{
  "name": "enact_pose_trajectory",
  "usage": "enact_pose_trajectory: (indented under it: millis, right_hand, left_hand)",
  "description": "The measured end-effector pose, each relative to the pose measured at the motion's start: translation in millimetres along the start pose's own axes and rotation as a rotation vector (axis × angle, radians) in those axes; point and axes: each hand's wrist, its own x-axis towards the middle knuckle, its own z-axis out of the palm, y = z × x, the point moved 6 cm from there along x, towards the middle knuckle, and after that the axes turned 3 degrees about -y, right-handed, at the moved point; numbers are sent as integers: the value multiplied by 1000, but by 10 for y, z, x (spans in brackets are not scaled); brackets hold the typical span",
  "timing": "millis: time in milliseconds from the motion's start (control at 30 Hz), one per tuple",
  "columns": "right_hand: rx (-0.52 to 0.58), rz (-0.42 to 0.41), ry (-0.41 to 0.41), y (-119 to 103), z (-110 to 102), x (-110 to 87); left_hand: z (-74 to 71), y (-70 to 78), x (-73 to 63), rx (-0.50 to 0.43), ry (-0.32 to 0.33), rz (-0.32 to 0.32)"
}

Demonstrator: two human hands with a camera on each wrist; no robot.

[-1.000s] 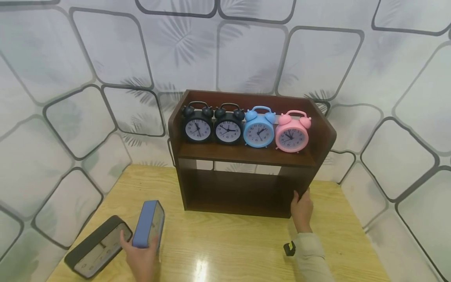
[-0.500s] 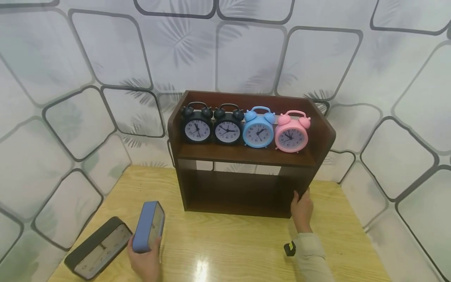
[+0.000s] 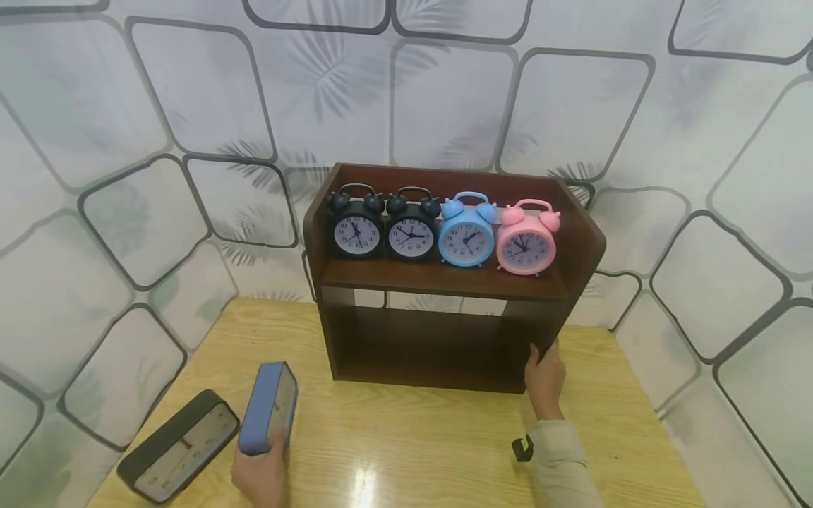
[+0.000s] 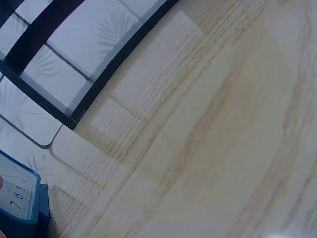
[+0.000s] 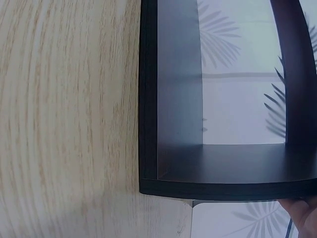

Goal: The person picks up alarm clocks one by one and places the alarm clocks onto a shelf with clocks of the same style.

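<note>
A blue rectangular clock (image 3: 259,408), its dial turned to the right, stands tilted away at the left of the table. My left hand (image 3: 262,471) grips its near end, thumb on the dial side. Numerals show on the blue clock's dial (image 4: 19,191) at the edge of the left wrist view. To its left lies a dark rectangular clock (image 3: 181,448). My right hand (image 3: 545,381) holds the lower right side panel of a dark brown two-tier shelf (image 3: 444,283). In the right wrist view only some fingers (image 5: 299,210) show, against the panel's outer side.
On the upper tier stand two black twin-bell alarm clocks, a light blue alarm clock (image 3: 466,240) and a pink alarm clock (image 3: 526,247). The lower tier (image 3: 425,346) is open at the front. Patterned wall covering (image 3: 457,106) rises behind the wood-grain table (image 3: 406,437).
My left hand has shifted slightly right and closed its hold on the near end of the blue clock, whose near end came slightly closer. My right hand and the shelf stay put.
</note>
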Motion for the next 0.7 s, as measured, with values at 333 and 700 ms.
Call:
enact_pose_trajectory:
  millis: [333, 700]
  right_hand:
    - [-4, 5, -4, -1, 0, -4]
    - [-13, 15, -10, -18, -2, -1]
  left_hand:
    - [-24, 5, -14, -13, 1, -9]
    - [-55, -8, 29, -4, -8, 59]
